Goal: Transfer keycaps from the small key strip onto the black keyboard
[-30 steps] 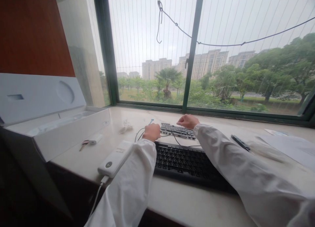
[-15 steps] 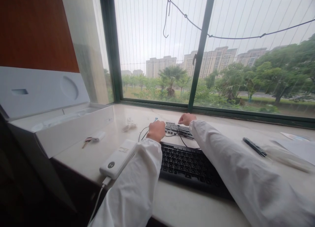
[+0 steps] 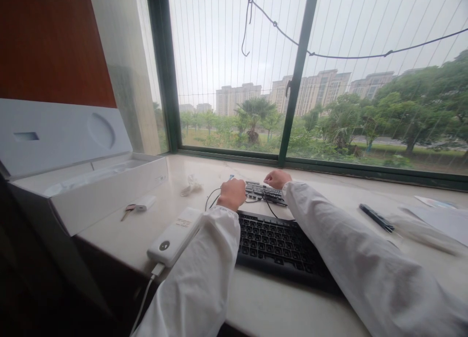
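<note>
No writing is legible; the label on the white power bank [image 3: 174, 237] is too small to read. Both hands rest on the small far keyboard [image 3: 263, 192] on the desk [image 3: 292, 308]: the left hand [image 3: 231, 194] curled at its left end, the right hand [image 3: 278, 178] over its top edge, grip unclear. The open white box [image 3: 91, 191] holds pale packing.

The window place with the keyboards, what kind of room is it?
Probably a home or office work spot on a stone window ledge: two keyboards, a small one under both hands and a black one, plus a white power bank.
</note>
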`<state>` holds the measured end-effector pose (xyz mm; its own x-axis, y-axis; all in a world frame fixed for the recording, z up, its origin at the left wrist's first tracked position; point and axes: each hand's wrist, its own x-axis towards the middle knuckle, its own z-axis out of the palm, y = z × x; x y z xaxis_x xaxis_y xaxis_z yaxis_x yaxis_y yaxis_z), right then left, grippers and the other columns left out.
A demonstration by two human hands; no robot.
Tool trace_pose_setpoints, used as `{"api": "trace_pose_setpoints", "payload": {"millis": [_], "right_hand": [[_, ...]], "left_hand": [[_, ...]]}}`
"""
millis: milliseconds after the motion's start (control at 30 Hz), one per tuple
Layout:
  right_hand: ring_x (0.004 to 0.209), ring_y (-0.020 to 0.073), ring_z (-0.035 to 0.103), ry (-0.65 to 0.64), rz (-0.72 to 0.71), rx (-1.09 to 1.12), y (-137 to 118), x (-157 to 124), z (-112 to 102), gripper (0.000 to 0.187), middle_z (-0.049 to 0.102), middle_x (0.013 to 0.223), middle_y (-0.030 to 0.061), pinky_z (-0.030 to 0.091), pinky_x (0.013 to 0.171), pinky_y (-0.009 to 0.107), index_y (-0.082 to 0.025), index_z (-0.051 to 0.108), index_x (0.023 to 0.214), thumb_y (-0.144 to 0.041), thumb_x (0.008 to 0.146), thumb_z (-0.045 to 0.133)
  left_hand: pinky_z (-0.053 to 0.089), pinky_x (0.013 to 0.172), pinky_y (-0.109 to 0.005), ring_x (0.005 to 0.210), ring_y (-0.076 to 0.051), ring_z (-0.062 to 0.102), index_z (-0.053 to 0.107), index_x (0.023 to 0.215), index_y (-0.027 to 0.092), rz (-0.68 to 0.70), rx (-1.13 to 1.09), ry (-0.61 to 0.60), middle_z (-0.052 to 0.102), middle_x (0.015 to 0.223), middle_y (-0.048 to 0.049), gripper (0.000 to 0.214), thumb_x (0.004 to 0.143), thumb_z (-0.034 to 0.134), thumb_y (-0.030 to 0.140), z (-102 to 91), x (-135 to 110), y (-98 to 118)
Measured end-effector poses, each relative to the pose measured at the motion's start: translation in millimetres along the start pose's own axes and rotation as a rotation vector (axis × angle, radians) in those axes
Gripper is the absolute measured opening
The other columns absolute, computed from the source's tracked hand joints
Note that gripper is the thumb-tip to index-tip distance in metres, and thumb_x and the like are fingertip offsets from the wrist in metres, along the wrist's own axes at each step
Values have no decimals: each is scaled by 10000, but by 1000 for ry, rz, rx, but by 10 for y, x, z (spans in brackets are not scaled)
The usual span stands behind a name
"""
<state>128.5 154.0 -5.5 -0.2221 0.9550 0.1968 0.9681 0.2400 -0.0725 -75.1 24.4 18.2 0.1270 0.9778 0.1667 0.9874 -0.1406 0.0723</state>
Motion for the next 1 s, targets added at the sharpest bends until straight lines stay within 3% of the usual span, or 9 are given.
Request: {"api": "trace_pose_setpoints", "payload": {"millis": [333, 500, 667, 1000], "right_hand": [[841, 156, 611, -2, -65, -29, -7, -101, 20, 285, 717, 965, -3, 440, 724, 246, -345, 752, 939, -242, 742, 573], [838, 152, 613, -11, -94, -38, -20, -134, -9, 273, 715, 965, -14, 443, 741, 245, -354, 752, 926, -246, 746, 577], [905, 166, 614, 16, -74, -52, -31, -152, 15, 331, 707, 1042, 9, 448, 774, 252, -327, 727, 1034, -249, 759, 560], [866, 178, 631, 18, -63, -75, -66, -253, 53, 287, 721, 1007, 33, 453, 753, 253, -317, 755, 965, -265, 765, 556]], "left_hand": [[498, 771, -307, 860, -208, 637, 690, 924, 184, -2, -9, 17, 684, 944, -101, 193, 776, 613, 282, -6, 0, -4], [497, 779, -314, 864, -213, 639, 699, 924, 189, -4, -13, 14, 686, 958, -107, 202, 771, 623, 297, -18, -6, 1], [493, 793, -296, 872, -200, 638, 707, 919, 198, -9, -17, 5, 688, 959, -100, 197, 771, 636, 307, -28, -9, 1], [497, 797, -312, 883, -212, 644, 711, 913, 206, -2, -24, 17, 692, 967, -102, 196, 763, 640, 311, -10, 10, -14]]}}
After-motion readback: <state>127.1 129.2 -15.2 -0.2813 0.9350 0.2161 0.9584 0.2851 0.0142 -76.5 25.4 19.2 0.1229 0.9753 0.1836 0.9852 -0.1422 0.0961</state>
